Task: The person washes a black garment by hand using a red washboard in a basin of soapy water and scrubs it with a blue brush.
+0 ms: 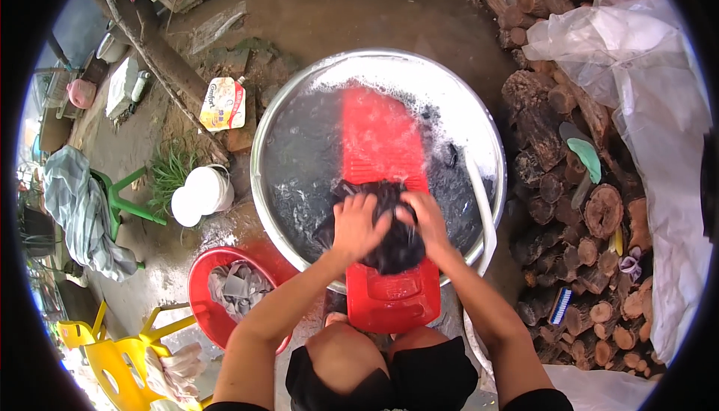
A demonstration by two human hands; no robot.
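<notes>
A wet black cloth (387, 242) lies bunched on a red plastic washboard (393, 298). My left hand (359, 225) grips the cloth's left side, its thumb pointing inward. On the other side, my right hand (424, 221) holds the cloth with bent fingers. The washboard slopes down into a large round metal basin (259, 197), its lower end propped over the near rim and its far part under water. Dark, sudsy water (303, 130) surrounds it, with white foam along the far side. Other dark fabric shows faintly below the surface at right.
A white hose (480, 203) hangs over the basin's right rim. At left stand a red tub (194, 293) with grey cloth, a white bucket (216, 189), a Comfort pouch (223, 105) and a yellow chair (112, 366). Stacked logs (561, 265) bearing a blue brush (560, 305) line the right.
</notes>
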